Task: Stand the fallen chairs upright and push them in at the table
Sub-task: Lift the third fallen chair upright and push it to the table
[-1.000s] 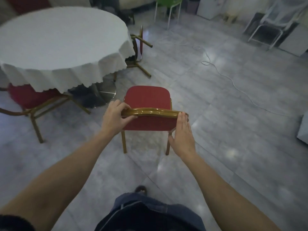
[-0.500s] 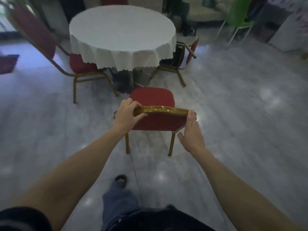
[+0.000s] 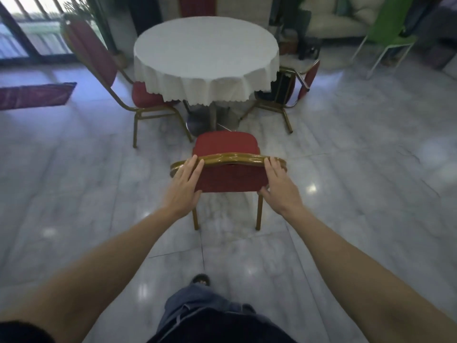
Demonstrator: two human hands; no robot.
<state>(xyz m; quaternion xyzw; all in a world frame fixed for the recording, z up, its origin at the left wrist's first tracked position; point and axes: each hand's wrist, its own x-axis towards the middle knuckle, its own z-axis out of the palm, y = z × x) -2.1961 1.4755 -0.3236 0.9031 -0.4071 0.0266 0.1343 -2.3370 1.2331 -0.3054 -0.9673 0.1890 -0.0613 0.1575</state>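
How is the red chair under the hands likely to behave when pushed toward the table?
The chair will probably slide easily: thin metal legs on a glossy tiled floor. It may tip forward, since both hands, left hand and right hand, press high on the backrest. The frame looks stiff and fairly light.

Both hands press flat against an upright red chair [image 3: 226, 178], left hand [image 3: 184, 186] and right hand [image 3: 279, 185] on its backrest sides, facing a cloth-covered round surface [image 3: 206, 53]; a fallen chair [image 3: 289, 91] lies beside it.
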